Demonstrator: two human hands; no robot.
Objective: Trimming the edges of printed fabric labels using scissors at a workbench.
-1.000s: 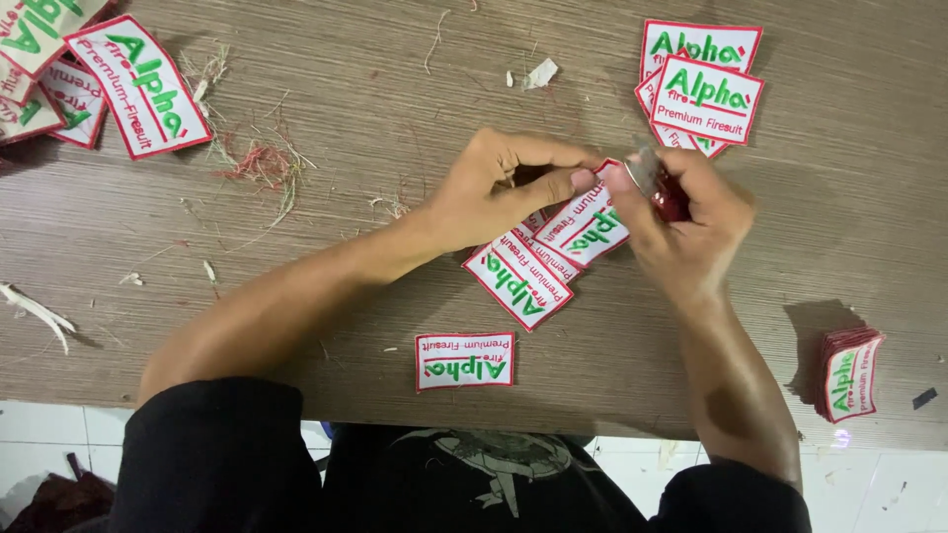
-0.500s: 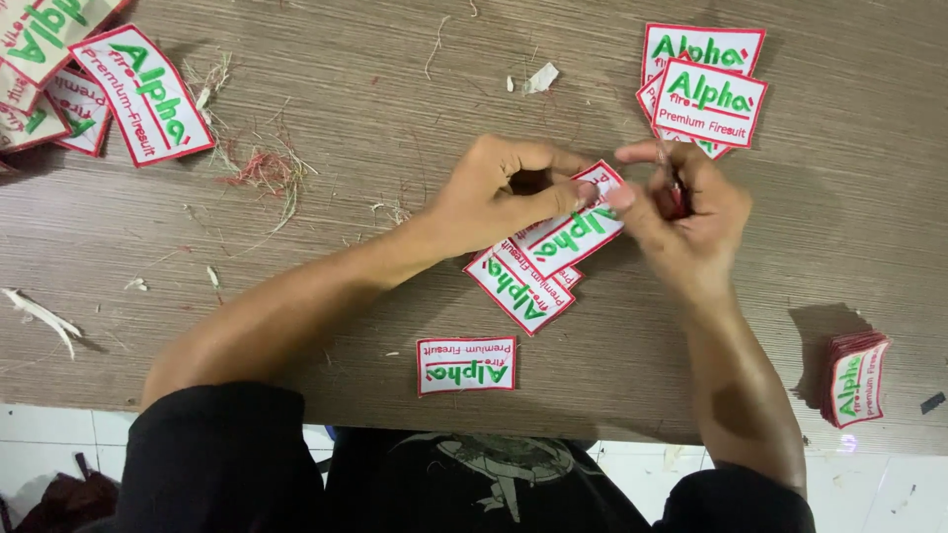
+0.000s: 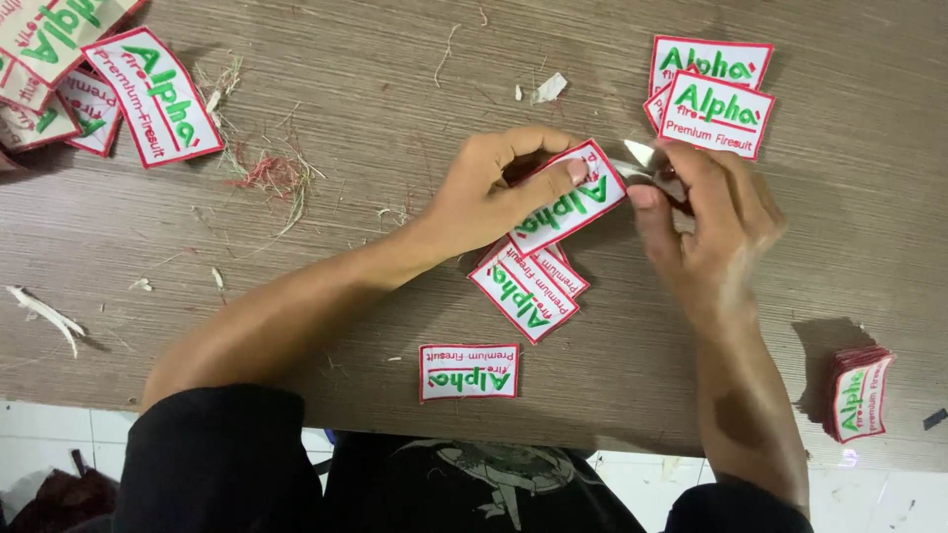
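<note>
Looking down from the head camera, I see the left hand (image 3: 494, 192) gripping a white embroidered patch (image 3: 568, 202) with a red border and green lettering, thumb pressed on its face, fingers curled behind. The patch is tilted, lifted just above the wooden surface (image 3: 346, 128). The right hand (image 3: 706, 222) is clenched around a small cutting tool (image 3: 642, 158); its pale metal tip sits right at the patch's upper right corner. I cannot tell whether the tip touches the edge.

Directly below the held patch, a few similar patches (image 3: 528, 291) lie overlapping on the surface. One single patch (image 3: 469, 371) lies near the front edge, apart from them. A pair of patches (image 3: 713, 94) rests just beyond the right hand. A larger heap of patches (image 3: 89, 79) sits at far left, with thread trimmings (image 3: 272, 178) beside it. A small stack of patches (image 3: 859, 390) stands at the right edge.
</note>
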